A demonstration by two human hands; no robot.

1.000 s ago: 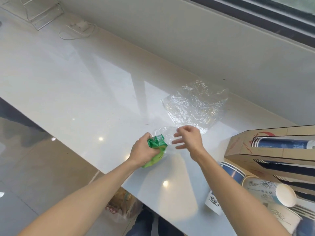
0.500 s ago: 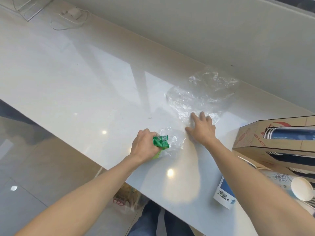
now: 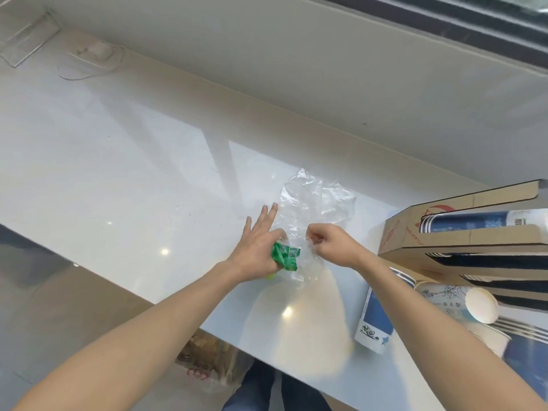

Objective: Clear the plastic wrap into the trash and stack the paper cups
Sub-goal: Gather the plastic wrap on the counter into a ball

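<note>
A crumpled sheet of clear plastic wrap lies on the white counter. My right hand pinches its near edge and lifts it a little. My left hand holds a crumpled green wrapper with a wad of clear plastic under the thumb, while its fingers stretch out flat towards the sheet. Paper cups with blue prints lie and stand at the right, near my right forearm.
Cardboard boxes with stacked cups inside stand at the right edge. A white cable and adapter lie at the far left, next to a clear acrylic stand. A bag sits on the floor below the counter edge.
My right hand went from lying flat on the clear sheet to pinching its edge and pulling it nearer. My left hand's fingers spread out, still holding the green wrapper.
</note>
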